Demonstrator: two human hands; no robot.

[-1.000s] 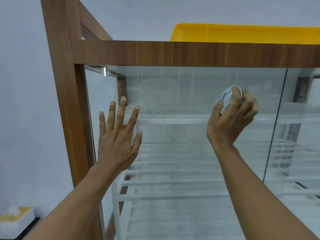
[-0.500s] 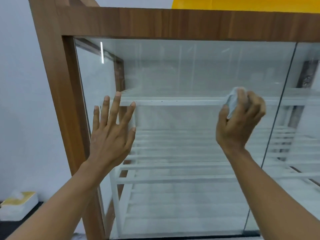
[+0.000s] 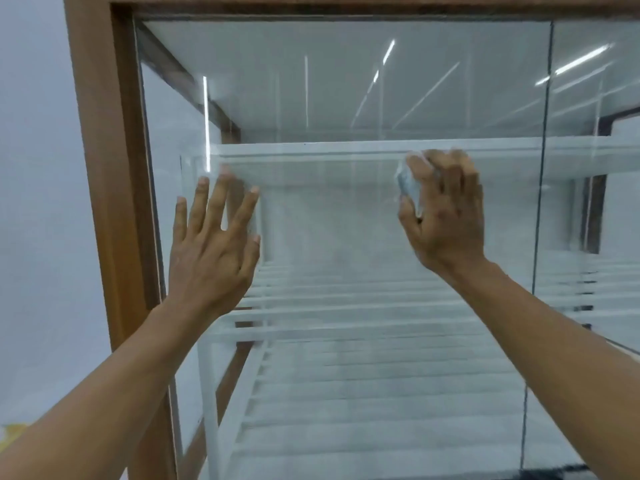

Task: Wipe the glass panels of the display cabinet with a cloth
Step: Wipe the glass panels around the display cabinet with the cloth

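The front glass panel (image 3: 346, 98) of the display cabinet fills most of the view, and everything else is placed against it. The left hand (image 3: 211, 251) lies flat on the panel's left part, near its left edge, with fingers straight and spread wide, holding nothing. The right hand (image 3: 445, 216) is on the panel's right part, well apart from the left hand and short of the panel's right edge. Its fingers are curled round a bunched pale cloth (image 3: 407, 188), which shows at the thumb side of the hand and is held to the glass. Both hands sit at about mid-height of the panel, the right a little higher. Along the panel's left edge runs the brown wooden post (image 3: 100, 168) of the cabinet frame. The panel's right edge is a thin dark vertical line, and a second glass panel (image 3: 595, 209) begins just beyond it. Behind the panel a white shelf (image 3: 311, 150) crosses at the level of the right hand's fingertips, just above those of the left. White slatted shelves (image 3: 346, 341) lie lower behind the panel. Bright streaks of reflected light show in the panel's upper part. Left of the panel, past the post, is a pale wall (image 3: 34, 168). Motion blur hides the cloth's folds.
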